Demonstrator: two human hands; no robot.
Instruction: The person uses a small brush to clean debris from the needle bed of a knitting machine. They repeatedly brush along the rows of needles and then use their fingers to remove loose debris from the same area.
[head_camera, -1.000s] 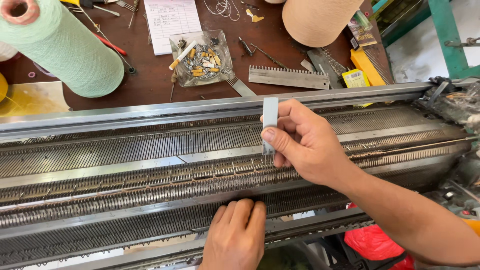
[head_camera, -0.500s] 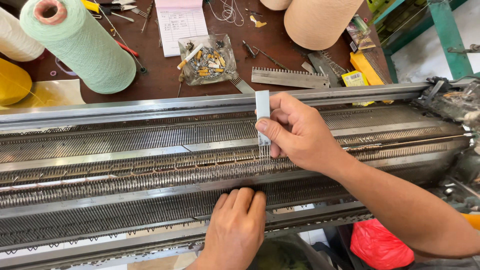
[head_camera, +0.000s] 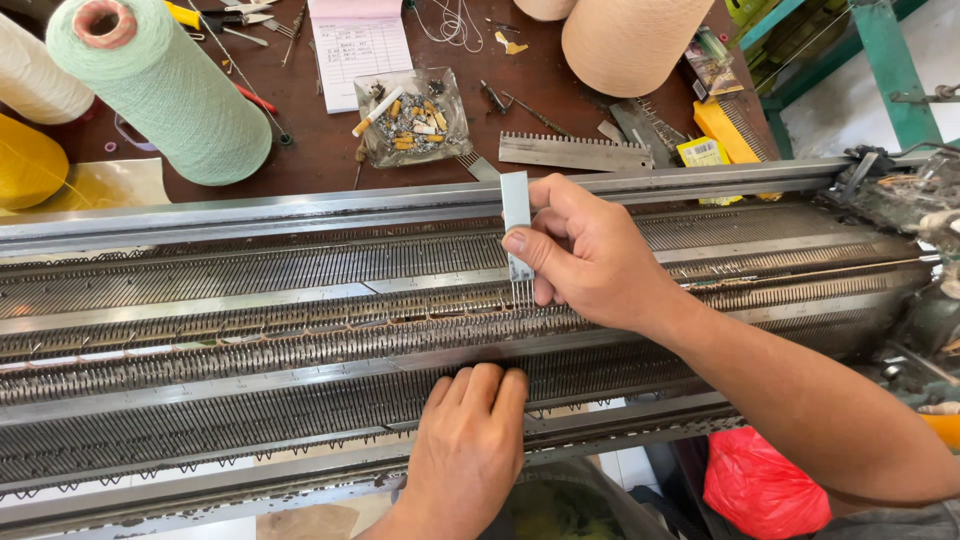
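Note:
My right hand (head_camera: 590, 255) grips a small grey transfer comb (head_camera: 516, 215) upright, its thin prongs touching the needle row at the middle of a long metal knitting machine bed (head_camera: 250, 300). My left hand (head_camera: 468, 440) lies palm down on the front needle bed just below, fingers together and pressing on the needles, holding nothing. Both hands are near the middle of the machine, the right one slightly behind the left.
Behind the machine a brown table carries a mint green yarn cone (head_camera: 160, 90), a beige cone (head_camera: 635, 40), a yellow cone (head_camera: 25, 160), a glass ashtray (head_camera: 412, 115), a notepad (head_camera: 358, 45), a toothed metal comb (head_camera: 575, 152) and loose tools. A red bag (head_camera: 765, 485) lies below right.
The right hand with the comb has shifted slightly left and lowered its prongs onto the needle row. The left hand stays on the front bed.

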